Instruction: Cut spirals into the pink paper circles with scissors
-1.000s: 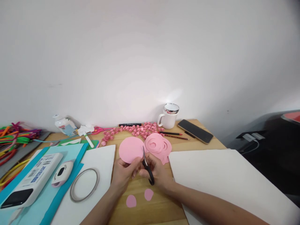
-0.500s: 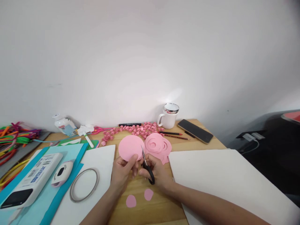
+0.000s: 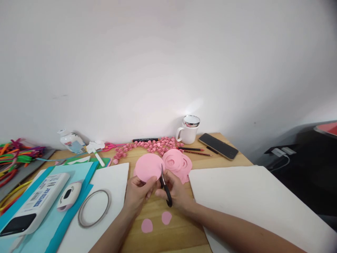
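Between thumb and fingers, my left hand (image 3: 139, 193) pinches a round pink paper disc (image 3: 149, 167) by its lower edge. My right hand (image 3: 175, 191) is closed around the black handles of a pair of scissors (image 3: 166, 189). The blades point up and lie at the disc's right edge; whether they are apart is hard to make out. Behind the hands, a stack of spiral-cut pink paper (image 3: 179, 163) lies on the wooden table (image 3: 168, 239). Two small pink paper pieces, one on the left (image 3: 146, 226) and one on the right (image 3: 166, 218), lie below my hands.
Rolled pink paper curls (image 3: 150, 144) lie along the back, left of a white mug (image 3: 188, 130). A phone (image 3: 218, 146) and pencils (image 3: 195, 151) are at the right. White boards (image 3: 250, 203) flank the workspace. A tape roll (image 3: 94, 208) and a white power bank (image 3: 35, 203) are left.
The pink disc has shifted and turned slightly in my left hand, and another edge of paper shows at its left. The scissors still meet its right edge.
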### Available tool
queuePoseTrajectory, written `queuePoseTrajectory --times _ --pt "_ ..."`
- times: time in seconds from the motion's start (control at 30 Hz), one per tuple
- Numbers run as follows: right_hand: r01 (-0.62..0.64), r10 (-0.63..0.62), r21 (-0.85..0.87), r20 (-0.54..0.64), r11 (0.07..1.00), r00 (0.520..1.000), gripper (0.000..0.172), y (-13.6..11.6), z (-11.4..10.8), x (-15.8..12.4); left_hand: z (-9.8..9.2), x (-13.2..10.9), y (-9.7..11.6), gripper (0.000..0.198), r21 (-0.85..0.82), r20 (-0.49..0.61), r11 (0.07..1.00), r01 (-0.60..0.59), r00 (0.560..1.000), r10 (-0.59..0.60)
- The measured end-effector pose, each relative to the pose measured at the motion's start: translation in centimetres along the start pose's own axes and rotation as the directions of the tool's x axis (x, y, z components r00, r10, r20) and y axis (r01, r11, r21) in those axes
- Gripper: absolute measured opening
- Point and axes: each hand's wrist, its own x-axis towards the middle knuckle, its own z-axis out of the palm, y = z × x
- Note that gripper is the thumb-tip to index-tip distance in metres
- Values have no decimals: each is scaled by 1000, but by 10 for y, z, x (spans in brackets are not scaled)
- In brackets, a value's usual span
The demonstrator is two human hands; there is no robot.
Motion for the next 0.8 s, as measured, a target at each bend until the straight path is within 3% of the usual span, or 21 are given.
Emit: queuePoseTrajectory --times 0.37,0.63,0.8 --pt "-43 43 31 -10 999 999 41 3 -3 -2 1 -1 5 36 -1 -14 1000 -6 1000 6" --pt "-90 87 -57 -44 994 995 36 -1 -3 -3 -2 0 1 32 -32 -32 999 -14 999 13" --pt "-141 138 -65 -45 988 989 36 -2 -1 -3 -1 0 1 29 -150 37 989 7 999 -2"
